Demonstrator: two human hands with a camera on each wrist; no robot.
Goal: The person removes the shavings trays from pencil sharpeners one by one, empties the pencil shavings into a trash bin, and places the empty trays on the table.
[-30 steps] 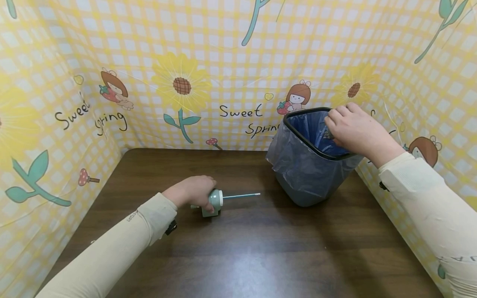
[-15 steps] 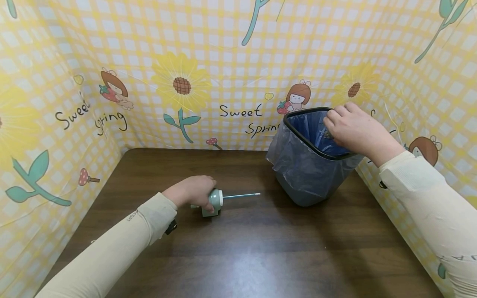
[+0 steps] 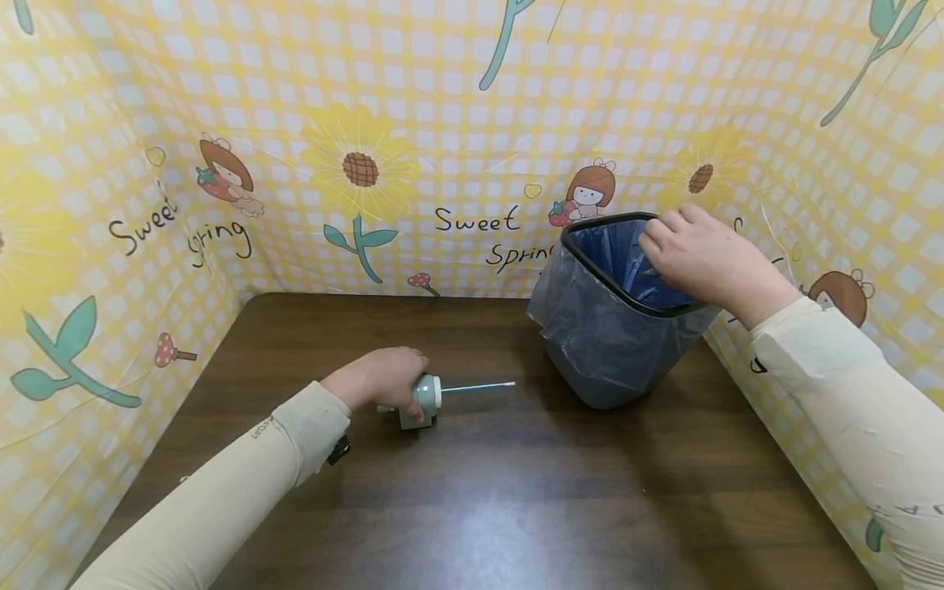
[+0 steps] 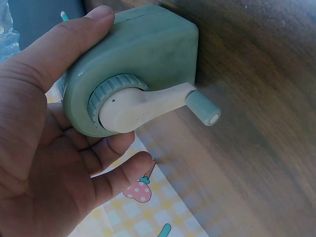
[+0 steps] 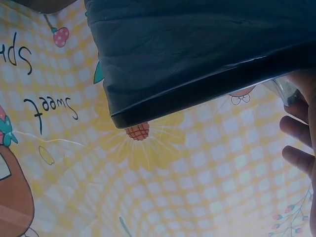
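On the table my left hand (image 3: pixel 383 381) grips a green hand-crank pencil sharpener (image 4: pixel 143 49) around its rounded front end, thumb over the top. Its white crank arm (image 4: pixel 143 106) with a green knob faces the left wrist camera. A light-blue pencil (image 3: pixel 475 388) sticks out of the sharpener's front toward the bin. My right hand (image 3: pixel 701 254) is over the mouth of a grey bin (image 3: pixel 605 393). Its fingers pinch a small clear container (image 5: pixel 284 90), like a shavings drawer, mostly hidden by the hand and the bin's rim.
A bluish plastic bag (image 3: pixel 619 328) lines the bin, folded out under the black rim (image 3: pixel 601 274). The bin stands at the back right of the dark wood table (image 3: pixel 487 483). Yellow checked cloth (image 3: pixel 457 147) with printed flowers rises at the back and both sides.
The speckled dark patch of the container, visible below my right fingers a second ago, has gone out of sight behind the hand. My left hand and the sharpener have stayed still.
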